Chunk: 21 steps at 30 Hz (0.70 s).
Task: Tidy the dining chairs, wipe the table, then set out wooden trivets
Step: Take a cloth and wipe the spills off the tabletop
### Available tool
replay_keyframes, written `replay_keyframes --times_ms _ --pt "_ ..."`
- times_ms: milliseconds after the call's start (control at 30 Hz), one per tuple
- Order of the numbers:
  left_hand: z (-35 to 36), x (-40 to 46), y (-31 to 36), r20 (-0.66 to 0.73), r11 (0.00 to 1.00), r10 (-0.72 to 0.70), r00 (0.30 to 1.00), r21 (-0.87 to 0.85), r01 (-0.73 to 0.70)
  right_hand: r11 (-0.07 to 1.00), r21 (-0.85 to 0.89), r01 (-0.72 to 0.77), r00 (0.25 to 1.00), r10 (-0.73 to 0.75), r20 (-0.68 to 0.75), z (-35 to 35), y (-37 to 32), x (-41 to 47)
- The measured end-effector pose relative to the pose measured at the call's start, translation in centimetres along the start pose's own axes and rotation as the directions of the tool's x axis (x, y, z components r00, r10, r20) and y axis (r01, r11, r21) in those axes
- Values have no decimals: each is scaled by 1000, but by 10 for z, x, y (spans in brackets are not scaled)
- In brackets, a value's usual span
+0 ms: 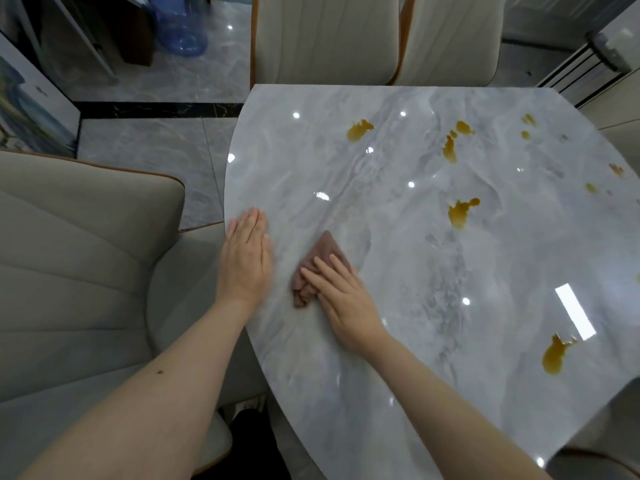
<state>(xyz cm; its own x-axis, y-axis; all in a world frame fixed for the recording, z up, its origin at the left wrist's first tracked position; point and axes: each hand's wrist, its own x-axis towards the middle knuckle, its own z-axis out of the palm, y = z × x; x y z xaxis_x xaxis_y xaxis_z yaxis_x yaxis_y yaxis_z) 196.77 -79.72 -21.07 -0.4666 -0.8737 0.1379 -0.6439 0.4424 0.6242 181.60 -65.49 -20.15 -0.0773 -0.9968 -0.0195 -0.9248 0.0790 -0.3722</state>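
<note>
From the head camera I look down on a glossy grey marble-patterned table (398,237) with a rounded near-left edge. My right hand (341,296) lies flat on a crumpled brown cloth (320,261), fingers straight and spread a little, pressing it against the tabletop rather than gripping it. The cloth sticks out ahead of my fingertips in a pointed fold and bunches up beside the thumb side of the hand; the palm itself sits on the table just behind it.

My left hand (246,256) rests palm down on the table's left edge, fingers straight and together, holding nothing. It is just beside the cloth, with a narrow strip of bare tabletop between them.

Amber-brown spills dot the far and right parts of the table: one patch (360,129) near the far edge, a cluster (453,142) to its right, one (460,211) toward the middle, one (556,355) at the near right, plus smaller specks by the right edge. All lie well apart from the cloth.

A beige upholstered dining chair (79,271) stands at my left, touching the table edge. Two matching chairs (325,39) stand side by side at the far edge.
</note>
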Motion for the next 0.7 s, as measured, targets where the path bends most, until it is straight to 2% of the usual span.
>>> replay_keyframes --times_ms 67,133,233,300,367,467,533,600,700 --pt "0 0 -1 14 1000 1 1000 0 -1 993 -41 -114 993 112 -44 -10 33 -1" --pt "0 -2 -1 40 1000 17 999 21 -18 948 -23 -317 942 312 -127 -21 53 18" --pt "-1 -13 -1 68 998 28 997 59 -32 892 -19 -452 880 442 -176 -18 36 46" --pt "-2 -26 -1 62 995 44 997 87 -49 920 -16 -393 907 385 -169 -5 7 49" --pt "-3 -42 1 47 992 72 996 105 -77 965 3 -263 956 261 -136 13 -26 31" --pt "-3 -62 3 43 992 66 997 108 -71 996 5 -87 992 87 -89 32 -64 -32" --pt "-3 -71 5 29 994 56 998 91 -59 999 29 -37 998 39 -47 30 -62 -78" --pt "-1 -80 8 31 997 37 999 74 -39 997 11 -72 995 73 -68 19 -34 -105" --pt "5 -93 13 19 997 11 1000 79 -12 944 21 -328 934 328 -139 -1 7 -95"
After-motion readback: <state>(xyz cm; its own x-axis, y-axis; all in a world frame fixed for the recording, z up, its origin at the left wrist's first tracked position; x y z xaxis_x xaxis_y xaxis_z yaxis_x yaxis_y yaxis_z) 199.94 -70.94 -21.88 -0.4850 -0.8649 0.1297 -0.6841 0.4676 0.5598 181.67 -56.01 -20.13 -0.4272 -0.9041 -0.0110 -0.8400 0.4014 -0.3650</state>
